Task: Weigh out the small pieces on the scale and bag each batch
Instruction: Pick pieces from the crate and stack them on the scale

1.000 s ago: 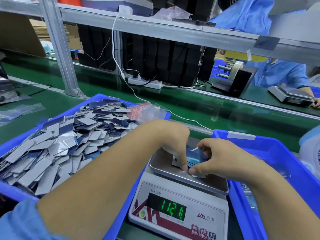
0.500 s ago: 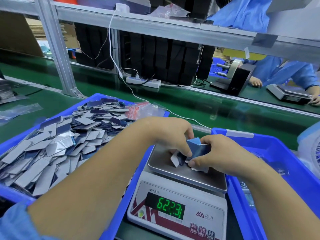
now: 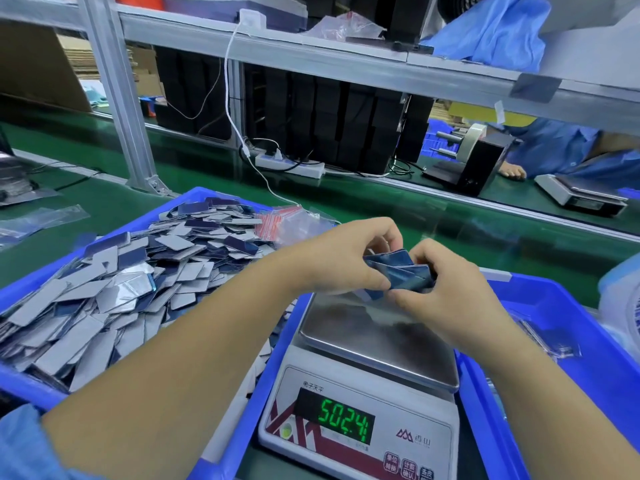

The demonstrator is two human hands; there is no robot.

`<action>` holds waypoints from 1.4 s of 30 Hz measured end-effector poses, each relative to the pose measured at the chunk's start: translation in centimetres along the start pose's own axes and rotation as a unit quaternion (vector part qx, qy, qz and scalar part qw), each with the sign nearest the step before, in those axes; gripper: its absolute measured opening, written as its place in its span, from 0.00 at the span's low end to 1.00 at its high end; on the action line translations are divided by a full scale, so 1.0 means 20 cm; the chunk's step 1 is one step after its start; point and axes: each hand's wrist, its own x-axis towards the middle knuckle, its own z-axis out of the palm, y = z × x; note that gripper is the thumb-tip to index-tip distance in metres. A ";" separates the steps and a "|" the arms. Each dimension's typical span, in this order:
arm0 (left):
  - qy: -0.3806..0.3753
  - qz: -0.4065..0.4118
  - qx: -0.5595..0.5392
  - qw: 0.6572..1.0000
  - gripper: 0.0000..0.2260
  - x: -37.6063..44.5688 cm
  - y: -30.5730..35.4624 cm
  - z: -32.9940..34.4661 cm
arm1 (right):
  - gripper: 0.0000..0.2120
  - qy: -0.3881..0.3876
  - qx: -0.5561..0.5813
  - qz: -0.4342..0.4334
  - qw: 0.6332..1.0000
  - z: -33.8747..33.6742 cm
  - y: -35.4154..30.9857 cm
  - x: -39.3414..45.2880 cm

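Left hand [image 3: 341,263] and right hand [image 3: 446,289] together gripping a batch of blue pieces [image 3: 398,271] just above the scale [image 3: 377,344], fingers curled round it, piled pieces in left bin [image 3: 221,445], readout 502.4

A white power strip [image 3: 290,165] lies at the far edge of the green belt [image 3: 398,216], a white cable [image 3: 228,109] running up from it to the metal shelf [image 3: 311,60]. Black boxes [image 3: 311,123] are stacked under that shelf. A tape dispenser [image 3: 474,161] stands toward the belt's far right.
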 end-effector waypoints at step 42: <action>0.034 0.002 0.088 0.996 0.19 0.00 -0.10 0.13 | 0.24 -0.048 0.025 0.029 0.998 0.06 0.08 0.01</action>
